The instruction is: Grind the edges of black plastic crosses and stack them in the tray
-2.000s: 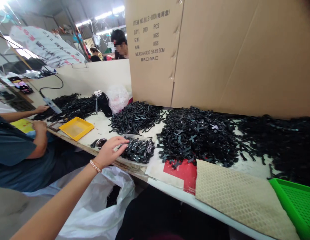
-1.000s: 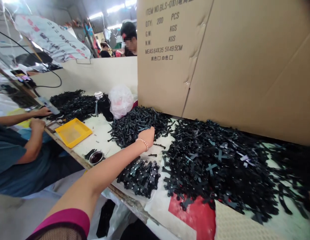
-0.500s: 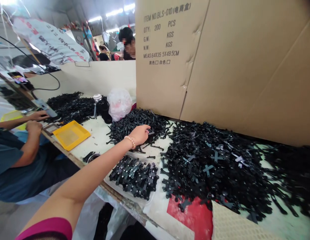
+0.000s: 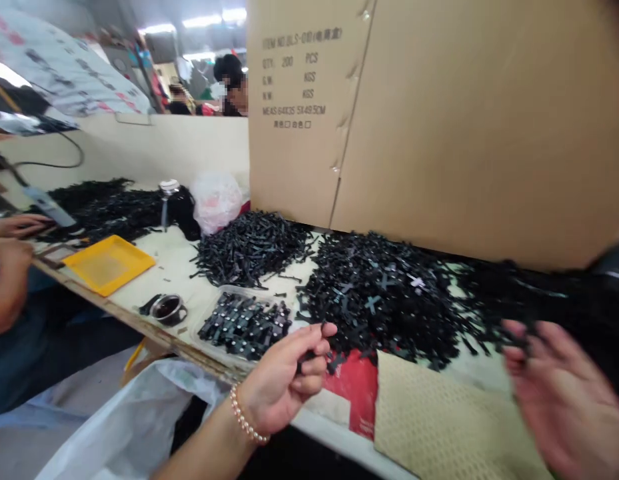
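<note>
My left hand (image 4: 289,380), with a beaded bracelet at the wrist, is raised over the front of the bench, fingers curled around a small black plastic piece that they mostly cover. Off to the right, my blurred right hand (image 4: 559,400) pinches a small dark piece between thumb and fingers; its shape is unclear. Beyond my left hand, a clear plastic tray (image 4: 193,331) holds rows of black parts with shiny dots. A heap of thin black strips (image 4: 249,247) lies behind that tray. Between my hands spreads a larger pile of flat black pieces (image 4: 374,300), some cross-shaped.
A tall cardboard carton (image 4: 464,133) walls off the back. Another dark pile (image 4: 519,293) lies at right. Near me are a red sheet (image 4: 362,393) and a textured beige mat (image 4: 439,420). Leftward: a small cup (image 4: 168,310), yellow tray (image 4: 132,276), bottle (image 4: 185,213), plastic bag (image 4: 216,200), co-worker's hand (image 4: 22,227).
My left hand has come back from the strip heap toward me, with a black piece in it. My right hand has entered at the right. The view has swung rightward.
</note>
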A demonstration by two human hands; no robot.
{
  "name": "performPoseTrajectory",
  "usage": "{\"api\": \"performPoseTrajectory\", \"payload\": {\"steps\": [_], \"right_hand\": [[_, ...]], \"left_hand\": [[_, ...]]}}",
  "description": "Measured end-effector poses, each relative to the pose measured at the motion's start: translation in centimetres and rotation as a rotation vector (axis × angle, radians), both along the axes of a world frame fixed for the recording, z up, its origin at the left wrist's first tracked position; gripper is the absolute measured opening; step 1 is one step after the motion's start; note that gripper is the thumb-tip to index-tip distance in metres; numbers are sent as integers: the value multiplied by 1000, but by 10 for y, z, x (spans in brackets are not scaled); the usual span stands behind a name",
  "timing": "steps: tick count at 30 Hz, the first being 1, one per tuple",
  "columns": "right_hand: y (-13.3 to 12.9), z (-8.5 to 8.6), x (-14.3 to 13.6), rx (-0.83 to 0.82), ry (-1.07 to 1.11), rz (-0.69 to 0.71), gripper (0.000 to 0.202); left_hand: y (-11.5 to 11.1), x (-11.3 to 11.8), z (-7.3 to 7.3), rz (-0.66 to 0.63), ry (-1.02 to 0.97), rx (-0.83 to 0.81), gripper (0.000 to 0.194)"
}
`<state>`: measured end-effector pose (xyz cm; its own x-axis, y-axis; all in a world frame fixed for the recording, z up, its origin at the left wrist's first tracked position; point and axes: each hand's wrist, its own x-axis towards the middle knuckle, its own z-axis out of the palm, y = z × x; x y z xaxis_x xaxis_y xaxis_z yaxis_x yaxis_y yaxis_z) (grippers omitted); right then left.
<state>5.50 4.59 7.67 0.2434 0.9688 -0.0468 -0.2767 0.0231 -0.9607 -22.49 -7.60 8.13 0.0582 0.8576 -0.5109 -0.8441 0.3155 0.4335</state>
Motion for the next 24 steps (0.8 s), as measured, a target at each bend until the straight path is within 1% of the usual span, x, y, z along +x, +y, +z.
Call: {"api": "performPoseTrajectory", "payload": {"steps": [1,2,4,6,8,11,13,15,17,19,21,24], "right_hand": [[-18,-5,-8,-100,51,75,57],[-35,-10,-18,-191,117,135,59],[-64,-19,-37,-289,247,217,57],[-86,-24,-50,-303,351,301,48],[-99,-25,-57,-264,397,372,41],[-109,-20,-58,-178,348,380,41],[-111,-18,-58,-147,292,356,45],[-113,-21,-60,-130,256,351,47],[-115,-28,-62,-125,249,347,45],[-116,-40,-63,-157,246,344,44],[-117,-52,-65,-208,208,337,44],[-118,-63,-68,-234,134,240,43]], "left_hand": [[-3,14,-7,-22,-71,-14,19],[-5,27,-14,-51,-103,-25,20],[-7,46,-22,-112,-55,-23,26],[-9,59,-24,-157,65,13,31],[-11,66,-22,-140,154,47,36],[-12,74,-16,-43,187,50,41],[-12,79,-13,30,181,52,38],[-11,83,-12,106,183,62,34],[-11,87,-12,172,183,74,32],[-12,92,-14,201,181,77,30],[-14,96,-17,199,181,64,32],[-16,103,-23,172,159,36,44]]}}
